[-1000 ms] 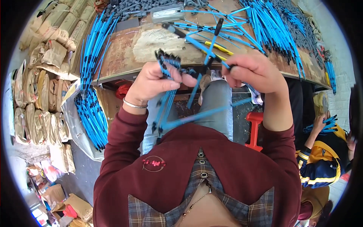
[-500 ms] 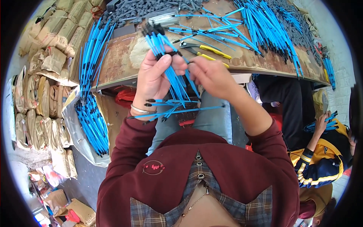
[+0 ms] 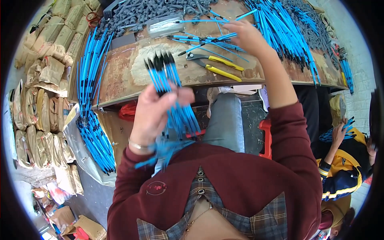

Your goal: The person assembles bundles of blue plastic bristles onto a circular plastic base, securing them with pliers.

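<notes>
My left hand [image 3: 154, 110], slightly blurred, is closed around a bundle of thin blue rods with black ends [image 3: 162, 74] in front of the table edge. The black ends point up and away from me, and the blue lengths hang below the palm. More blue rods [image 3: 168, 150] lie crosswise over my lap by the left wrist, smeared by motion. Out over the table, my right hand [image 3: 248, 38] has its fingers stretched and partly apart, close to a loose spread of blue rods [image 3: 204, 40]. No rod shows clearly in that hand.
Yellow-handled pliers [image 3: 218, 66] lie open on the wooden table [image 3: 120, 70]. Beyond them are a clear box [image 3: 164, 26] and heaped grey parts [image 3: 160, 10]. Large rod piles [image 3: 280, 36] sit right; a bag of rods [image 3: 94, 140] stands left. A co-worker's hand [image 3: 339, 132] holds rods.
My right hand has left the bundle and moved up and right over the table rods. My left hand, still gripping the bundle, has dropped a little toward me.
</notes>
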{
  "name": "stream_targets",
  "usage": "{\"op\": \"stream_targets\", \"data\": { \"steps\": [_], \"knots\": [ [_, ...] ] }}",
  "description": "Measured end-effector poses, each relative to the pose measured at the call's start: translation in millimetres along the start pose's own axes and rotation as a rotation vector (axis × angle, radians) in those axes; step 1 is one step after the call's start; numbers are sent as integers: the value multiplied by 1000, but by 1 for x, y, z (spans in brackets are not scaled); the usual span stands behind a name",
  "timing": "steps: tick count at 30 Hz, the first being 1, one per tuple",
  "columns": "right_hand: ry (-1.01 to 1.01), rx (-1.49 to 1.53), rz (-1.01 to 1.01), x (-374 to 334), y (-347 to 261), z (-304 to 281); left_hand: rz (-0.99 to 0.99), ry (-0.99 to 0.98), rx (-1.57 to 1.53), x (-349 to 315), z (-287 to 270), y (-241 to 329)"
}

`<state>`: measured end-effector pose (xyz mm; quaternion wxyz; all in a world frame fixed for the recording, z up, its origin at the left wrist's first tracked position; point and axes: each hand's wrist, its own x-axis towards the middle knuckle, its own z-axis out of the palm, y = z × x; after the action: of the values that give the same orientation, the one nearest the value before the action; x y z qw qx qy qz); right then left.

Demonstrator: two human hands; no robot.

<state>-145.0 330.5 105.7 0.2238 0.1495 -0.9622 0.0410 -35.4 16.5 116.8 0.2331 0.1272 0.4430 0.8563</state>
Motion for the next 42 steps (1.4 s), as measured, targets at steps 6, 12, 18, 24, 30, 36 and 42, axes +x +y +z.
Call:
{"op": "stream_targets", "data": {
  "steps": [6, 12, 18, 24, 30, 36, 42],
  "knots": [
    [30, 12, -255, 14, 15, 23, 184, 85, -65, 45, -23, -10],
    [111, -30, -276, 73, 20, -51, 87, -31, -23, 26, -14, -4],
    [-33, -334, -133, 95, -41, -169, 199, 92, 486, 22, -4, -16],
    [-67, 820, -53, 35, -51, -164, 199, 182, 38, 32, -28, -9],
    [-440, 1100, 169, -53, -132, -82, 315, 105, -139, 40, -7, -9],
    [13, 595, 66, -70, -150, -49, 224, 113, -119, 41, -15, -16],
    [-160, 698, 96, -70, -136, -35, 58, -14, -314, 34, -14, -6]
  ]
}}
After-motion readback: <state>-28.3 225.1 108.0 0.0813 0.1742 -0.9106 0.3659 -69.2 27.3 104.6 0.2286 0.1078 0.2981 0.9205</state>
